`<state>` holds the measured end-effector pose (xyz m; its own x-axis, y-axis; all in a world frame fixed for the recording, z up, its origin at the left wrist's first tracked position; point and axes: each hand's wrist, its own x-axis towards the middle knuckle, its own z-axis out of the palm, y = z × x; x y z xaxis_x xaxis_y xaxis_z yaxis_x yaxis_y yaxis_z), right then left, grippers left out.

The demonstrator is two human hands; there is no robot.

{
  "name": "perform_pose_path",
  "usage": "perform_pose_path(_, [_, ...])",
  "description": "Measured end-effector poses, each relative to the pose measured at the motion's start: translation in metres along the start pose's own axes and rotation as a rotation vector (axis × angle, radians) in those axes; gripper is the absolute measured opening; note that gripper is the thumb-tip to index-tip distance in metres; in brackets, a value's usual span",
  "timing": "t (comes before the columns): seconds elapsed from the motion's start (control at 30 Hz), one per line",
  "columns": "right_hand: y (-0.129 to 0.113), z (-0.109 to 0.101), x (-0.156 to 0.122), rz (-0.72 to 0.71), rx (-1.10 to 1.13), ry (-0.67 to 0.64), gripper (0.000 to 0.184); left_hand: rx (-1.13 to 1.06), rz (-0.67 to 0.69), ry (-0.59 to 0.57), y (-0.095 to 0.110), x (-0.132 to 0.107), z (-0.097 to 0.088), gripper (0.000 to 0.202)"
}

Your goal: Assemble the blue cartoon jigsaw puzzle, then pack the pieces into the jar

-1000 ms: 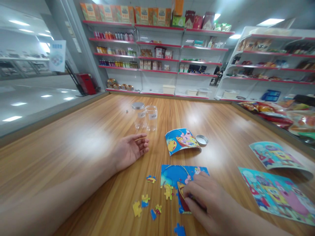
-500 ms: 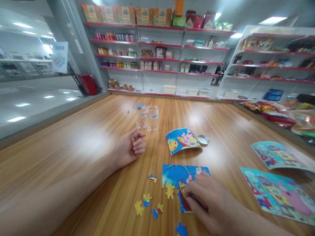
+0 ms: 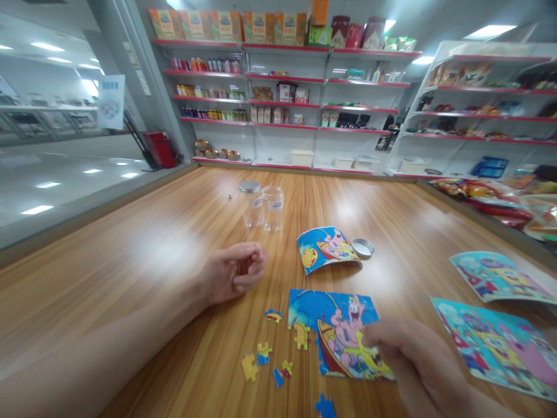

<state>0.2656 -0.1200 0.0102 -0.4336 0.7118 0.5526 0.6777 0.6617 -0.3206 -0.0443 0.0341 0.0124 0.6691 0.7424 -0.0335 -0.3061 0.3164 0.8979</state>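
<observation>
A partly built cartoon jigsaw puzzle (image 3: 337, 331) lies on the wooden table (image 3: 143, 261) in front of me. My right hand (image 3: 413, 360) rests at its right edge, fingers curled, fingertips touching the puzzle; nothing shows in them. My left hand (image 3: 235, 270) lies on the table to the left, fingers curled loosely into a fist with nothing visible inside. Several loose puzzle pieces (image 3: 270, 354) are scattered left of the puzzle, and a blue piece (image 3: 324, 404) lies near the front edge.
Two clear plastic jars (image 3: 261, 206) stand further back, one capped. A curled picture card (image 3: 326, 249) and a metal lid (image 3: 362, 247) lie beyond the puzzle. Two more picture sheets (image 3: 491, 337) lie at right. Snack bags (image 3: 491, 200) and store shelves (image 3: 282, 98) are behind.
My right hand has slid right off the puzzle, uncovering its picture. My left hand went from open palm-up to loosely curled.
</observation>
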Motion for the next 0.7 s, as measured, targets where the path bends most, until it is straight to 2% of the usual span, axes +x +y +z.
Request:
perform_pose_path(0.07, [0.003, 0.006, 0.002, 0.03, 0.033, -0.079, 0.025, 0.116, -0.06, -0.109, -0.002, -0.004, 0.007, 0.025])
perform_pose_path(0.17, [0.007, 0.018, 0.005, 0.102, -0.032, -0.329, 0.017, 0.453, -0.091, -0.291, -0.005, -0.006, 0.018, 0.018])
perform_pose_path(0.23, [0.009, 0.023, 0.005, 0.135, -0.072, -0.412, 0.017, 0.612, -0.074, -0.333, -0.007, -0.006, 0.021, 0.021])
perform_pose_path(0.27, [0.009, 0.024, 0.005, 0.141, -0.074, -0.425, 0.018, 0.626, -0.063, -0.311, -0.009, -0.005, 0.019, 0.027])
perform_pose_path(0.4, [0.01, 0.022, 0.003, 0.154, -0.07, -0.437, 0.02, 0.462, -0.029, -0.132, -0.015, 0.001, 0.004, 0.046])
perform_pose_path(0.57, [0.01, 0.023, 0.003, 0.151, -0.052, -0.443, 0.018, 0.41, 0.004, -0.076, -0.019, 0.004, -0.001, 0.034])
perform_pose_path(0.63, [0.009, 0.023, 0.003, 0.119, -0.032, -0.373, 0.016, 0.435, 0.008, -0.08, -0.018, 0.004, 0.002, 0.033])
perform_pose_path(0.7, [0.006, 0.021, 0.003, 0.062, -0.019, -0.198, 0.014, 0.468, 0.011, -0.079, -0.016, 0.003, 0.005, 0.032])
